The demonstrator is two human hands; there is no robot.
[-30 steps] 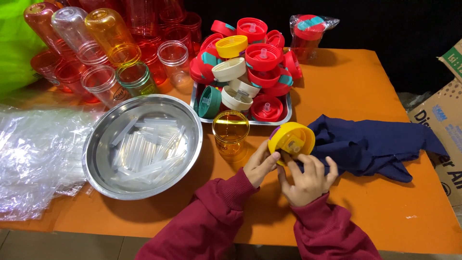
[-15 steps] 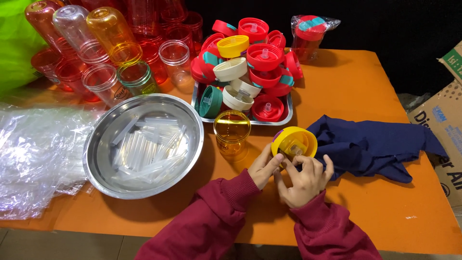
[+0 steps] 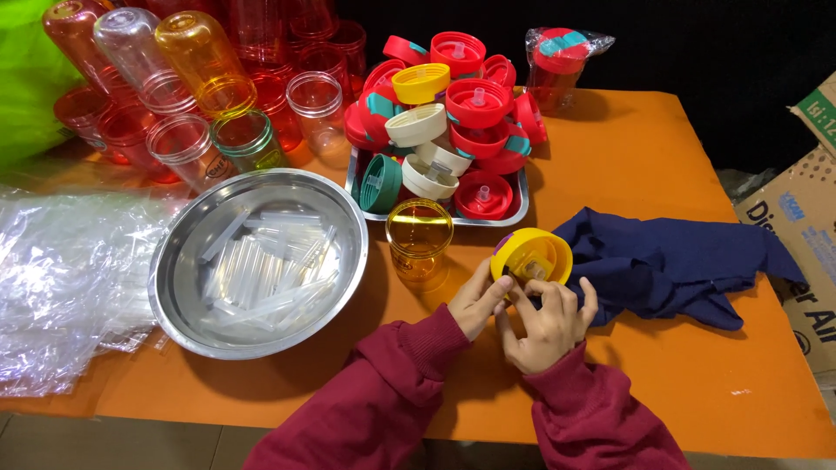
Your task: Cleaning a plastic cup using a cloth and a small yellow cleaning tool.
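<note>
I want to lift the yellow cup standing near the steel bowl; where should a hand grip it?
Grip the yellow cup around its upper wall just under the rim, coming from above: it stands upright, mouth open, with bare table around it.

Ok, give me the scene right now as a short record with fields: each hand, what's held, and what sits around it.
left hand: left hand fingertips on the rim of the yellow lid
right hand: right hand fingers on the lid's lower edge
held item: yellow lid, tilted, inside facing the camera
near left: yellow cup, upright, open
bowl: metal bowl holding clear straws
tray: metal tray piled with lids, mostly red
right of hands: dark blue cloth
back left: bottles lying stacked
surface: orange table
</note>
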